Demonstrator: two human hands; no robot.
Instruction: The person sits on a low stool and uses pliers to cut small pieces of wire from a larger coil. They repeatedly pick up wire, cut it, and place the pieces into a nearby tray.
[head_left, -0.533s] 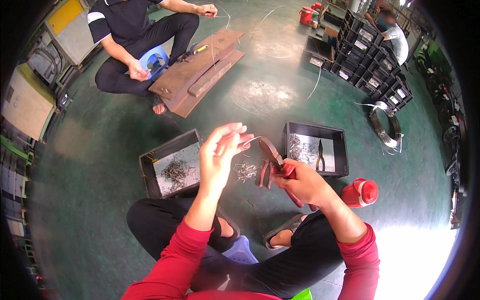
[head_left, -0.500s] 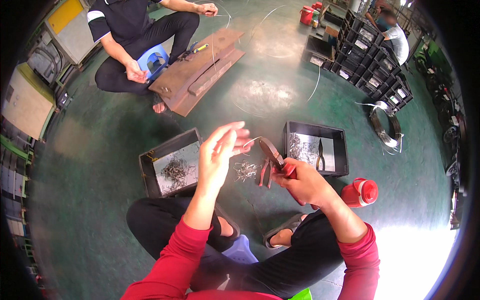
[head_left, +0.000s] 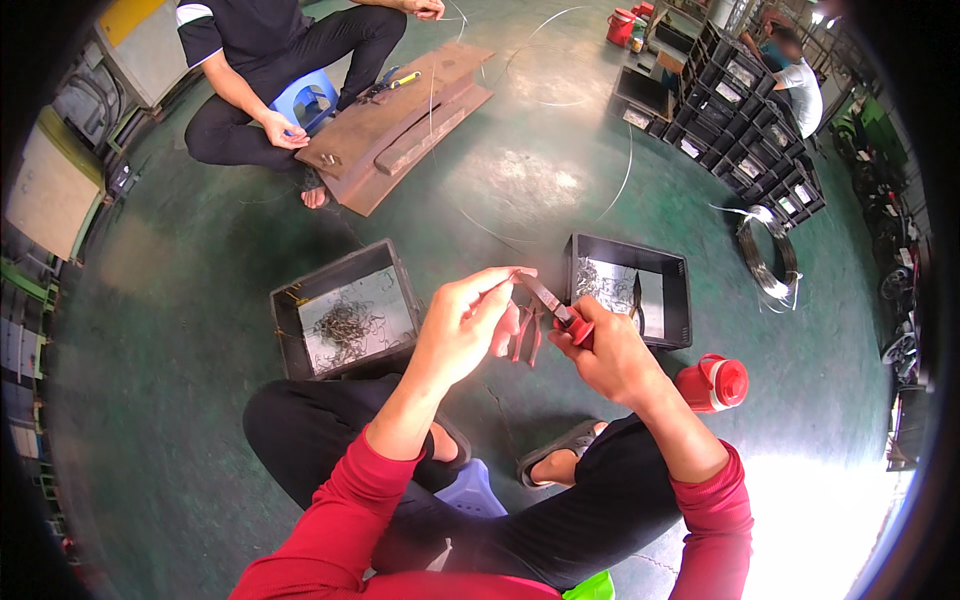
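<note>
My right hand (head_left: 610, 360) is wrapped around red-handled pliers (head_left: 545, 297), their dark jaws aimed up and left. At the jaw tips my left hand (head_left: 465, 325) pinches its thumb and fingers together on a short piece of wire, which the fingers almost entirely hide. On the floor just behind and below the jaws lies a second pair of red-handled pliers (head_left: 534, 343), partly covered by my left hand. A black bin (head_left: 290, 345) on the left holds a heap of bent wire pieces (head_left: 347, 328). Another black bin (head_left: 681, 300) on the right contains wire pieces and dark pliers (head_left: 637, 295).
A red jug (head_left: 712, 382) stands beside my right forearm. Farther right lie a wire coil (head_left: 768, 255) and stacked black crates (head_left: 720, 110). Across from me a person sits by a rusty steel beam (head_left: 400, 125). Long loose wire (head_left: 628, 170) arcs over the floor between us.
My left hand has moved right and closed its fingers at the plier jaws, where a bent wire end showed before. The pliers have tilted slightly. The seated person's hands have shifted.
</note>
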